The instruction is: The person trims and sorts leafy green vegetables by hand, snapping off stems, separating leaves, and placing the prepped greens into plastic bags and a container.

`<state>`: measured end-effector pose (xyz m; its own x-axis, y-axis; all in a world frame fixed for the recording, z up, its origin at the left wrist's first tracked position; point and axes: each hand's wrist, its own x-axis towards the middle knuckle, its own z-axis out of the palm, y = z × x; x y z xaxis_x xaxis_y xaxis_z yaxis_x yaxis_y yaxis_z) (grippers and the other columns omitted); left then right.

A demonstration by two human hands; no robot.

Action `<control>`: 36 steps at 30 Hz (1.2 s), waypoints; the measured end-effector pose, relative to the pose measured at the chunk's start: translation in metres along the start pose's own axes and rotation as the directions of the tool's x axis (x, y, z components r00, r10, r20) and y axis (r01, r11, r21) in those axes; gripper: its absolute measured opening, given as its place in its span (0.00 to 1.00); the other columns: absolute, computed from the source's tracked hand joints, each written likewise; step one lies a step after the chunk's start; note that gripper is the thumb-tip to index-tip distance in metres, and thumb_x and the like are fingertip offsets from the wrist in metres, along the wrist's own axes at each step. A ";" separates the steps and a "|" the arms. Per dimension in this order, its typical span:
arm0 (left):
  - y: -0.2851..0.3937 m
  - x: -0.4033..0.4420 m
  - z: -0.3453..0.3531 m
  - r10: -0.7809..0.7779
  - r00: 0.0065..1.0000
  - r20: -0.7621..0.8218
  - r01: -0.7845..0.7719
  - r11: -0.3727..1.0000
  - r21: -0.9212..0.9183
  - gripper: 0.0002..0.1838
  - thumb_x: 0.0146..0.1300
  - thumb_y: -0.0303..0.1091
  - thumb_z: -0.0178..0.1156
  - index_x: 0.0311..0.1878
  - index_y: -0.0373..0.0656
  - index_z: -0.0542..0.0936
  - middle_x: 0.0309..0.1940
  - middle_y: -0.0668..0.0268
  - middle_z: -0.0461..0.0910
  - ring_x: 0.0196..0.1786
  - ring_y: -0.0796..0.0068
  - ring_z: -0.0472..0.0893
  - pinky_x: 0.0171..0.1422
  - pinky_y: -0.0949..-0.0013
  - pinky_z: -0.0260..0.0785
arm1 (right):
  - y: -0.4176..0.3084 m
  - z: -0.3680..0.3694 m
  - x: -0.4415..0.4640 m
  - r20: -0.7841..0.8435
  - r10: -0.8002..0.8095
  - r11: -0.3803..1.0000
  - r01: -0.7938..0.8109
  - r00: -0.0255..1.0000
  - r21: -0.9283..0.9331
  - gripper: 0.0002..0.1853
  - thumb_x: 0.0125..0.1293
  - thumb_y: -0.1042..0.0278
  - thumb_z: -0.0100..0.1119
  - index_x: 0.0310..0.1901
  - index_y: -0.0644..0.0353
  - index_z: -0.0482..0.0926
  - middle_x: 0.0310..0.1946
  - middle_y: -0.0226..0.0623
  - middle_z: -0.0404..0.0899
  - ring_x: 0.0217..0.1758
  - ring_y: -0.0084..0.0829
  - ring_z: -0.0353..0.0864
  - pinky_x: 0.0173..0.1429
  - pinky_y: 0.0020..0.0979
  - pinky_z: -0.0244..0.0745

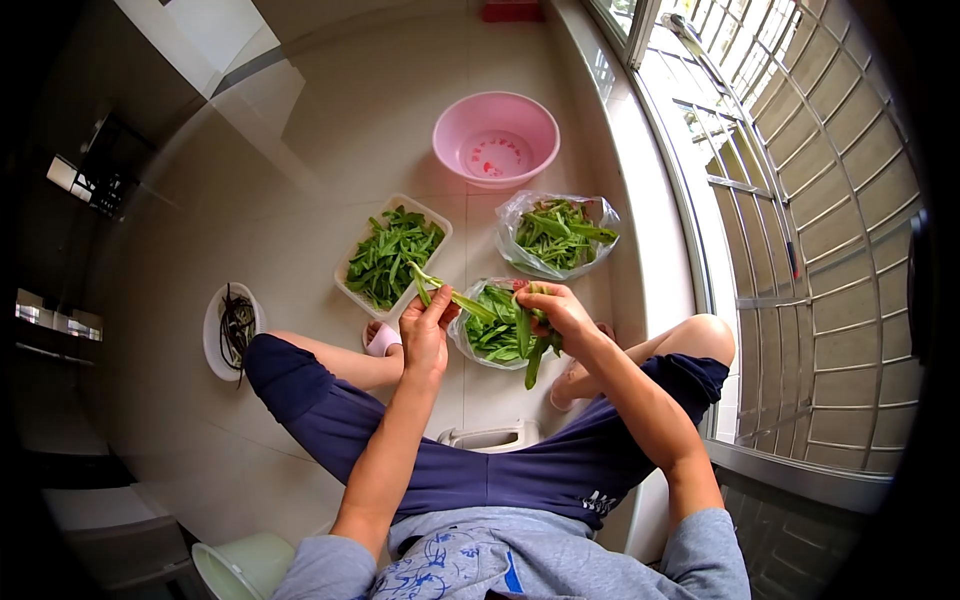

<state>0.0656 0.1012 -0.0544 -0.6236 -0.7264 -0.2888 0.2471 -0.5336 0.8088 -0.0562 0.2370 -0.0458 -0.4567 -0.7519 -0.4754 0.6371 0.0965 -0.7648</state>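
Observation:
My left hand (427, 325) pinches a pale green leafy vegetable stalk (470, 304), its root end pointing up and left. In my right hand (565, 312), the fingers are closed around several green leaves (533, 362) that hang down from it. Directly below both hands sits a clear plastic bag (462, 342) full of cut greens (497, 335). A rectangular white tray (352, 291) heaped with leafy greens (392, 255) stands beyond my left hand. Beyond my right hand, another plastic bag (512, 252) holds more greens (555, 232).
A pink basin (452, 135) stands farther off on the tiled floor. To the left, a white oval dish (215, 340) holds dark, thin stalks (236, 325). A pale green bucket (222, 572) is at lower left. A ledge and barred window (800, 230) run along the right.

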 end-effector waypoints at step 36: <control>-0.038 0.021 0.072 -0.116 0.932 0.343 -0.014 0.935 0.353 0.03 0.51 0.26 0.57 0.29 0.37 0.76 0.23 0.71 0.75 0.25 0.87 0.71 0.31 0.84 0.62 | -0.031 -0.039 0.001 -0.017 -0.051 0.934 0.042 0.999 -0.354 0.08 0.51 0.65 0.57 0.30 0.59 0.75 0.16 0.22 0.67 0.16 0.11 0.60 0.20 0.14 0.55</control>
<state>-0.0103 0.1371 -0.0549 -0.8643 -0.4668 -0.1874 -0.0224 -0.3364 0.9414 -0.1009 0.2589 -0.0399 -0.4991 -0.7448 -0.4430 0.3566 0.2894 -0.8883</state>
